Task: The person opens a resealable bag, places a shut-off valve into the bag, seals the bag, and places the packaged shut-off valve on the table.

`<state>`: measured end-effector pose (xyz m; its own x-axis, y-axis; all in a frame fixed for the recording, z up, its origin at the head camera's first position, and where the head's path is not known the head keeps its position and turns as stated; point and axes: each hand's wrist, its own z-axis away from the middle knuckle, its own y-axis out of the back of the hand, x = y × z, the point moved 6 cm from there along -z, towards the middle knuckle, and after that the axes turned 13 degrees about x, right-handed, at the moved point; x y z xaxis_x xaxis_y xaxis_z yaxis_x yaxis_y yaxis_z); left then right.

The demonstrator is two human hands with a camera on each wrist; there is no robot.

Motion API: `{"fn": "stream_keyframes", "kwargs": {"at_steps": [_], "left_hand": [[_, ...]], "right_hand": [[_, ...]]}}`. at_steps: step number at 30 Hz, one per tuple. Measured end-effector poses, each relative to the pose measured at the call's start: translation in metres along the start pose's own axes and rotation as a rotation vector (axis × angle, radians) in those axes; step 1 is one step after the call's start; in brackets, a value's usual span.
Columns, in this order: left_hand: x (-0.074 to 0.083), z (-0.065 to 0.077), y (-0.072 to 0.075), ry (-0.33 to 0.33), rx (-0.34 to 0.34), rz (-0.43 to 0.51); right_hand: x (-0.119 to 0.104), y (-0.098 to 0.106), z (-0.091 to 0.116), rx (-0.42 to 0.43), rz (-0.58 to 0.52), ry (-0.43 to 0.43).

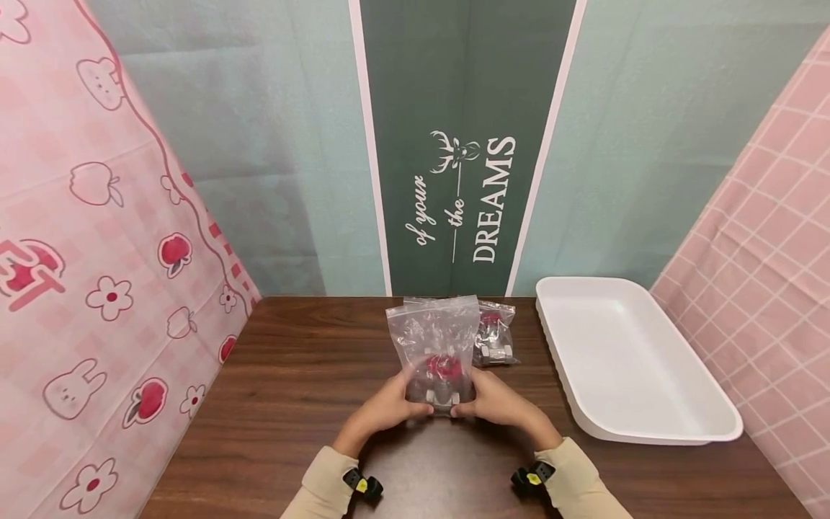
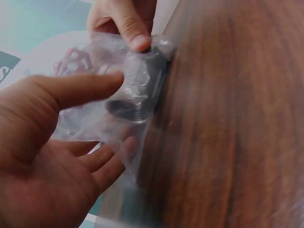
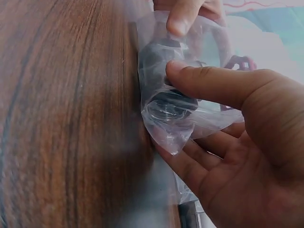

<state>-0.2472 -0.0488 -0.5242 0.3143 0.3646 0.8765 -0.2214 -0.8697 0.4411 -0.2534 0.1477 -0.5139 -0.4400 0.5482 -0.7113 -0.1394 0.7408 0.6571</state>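
A clear zip bag (image 1: 431,326) stands upright on the table, with a metal valve (image 1: 442,396) inside. The valve's red handwheel (image 1: 444,367) shows through the plastic. My left hand (image 1: 391,405) grips the bagged valve from the left, its thumb on the near side and fingers behind. From the right, my right hand (image 1: 498,400) holds it the same way. Up close in the left wrist view, the grey valve body (image 2: 135,78) lies between both thumbs. In the right wrist view, a loose bag corner (image 3: 173,137) hangs below the dark threaded end.
Just behind, to the right, lies another bagged valve (image 1: 496,339) with a red handwheel. A white tray (image 1: 622,353) sits at the table's right side. The brown wooden table (image 1: 305,375) ends at hanging cloths (image 1: 292,180) at the back and sides.
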Motion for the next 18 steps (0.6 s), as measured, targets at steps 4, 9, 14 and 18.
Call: {"fn": "stream_keyframes", "kwargs": {"at_steps": [4,9,14,18], "left_hand": [[-0.0013,-0.0007,-0.0007,-0.004,0.055,0.003],[-0.0029,-0.0005,-0.0019,0.0,0.102,0.008],[-0.005,0.0003,-0.0035,0.008,0.119,0.043],[-0.0054,0.0012,-0.0063,0.017,0.114,0.113]], "right_hand": [[-0.0008,-0.0001,0.0005,0.009,-0.016,0.01],[-0.0008,-0.0004,0.0015,0.002,-0.061,-0.01],[-0.0008,-0.0019,0.0016,0.0,-0.078,-0.013],[0.0014,-0.0044,0.003,-0.014,-0.085,-0.021]]}}
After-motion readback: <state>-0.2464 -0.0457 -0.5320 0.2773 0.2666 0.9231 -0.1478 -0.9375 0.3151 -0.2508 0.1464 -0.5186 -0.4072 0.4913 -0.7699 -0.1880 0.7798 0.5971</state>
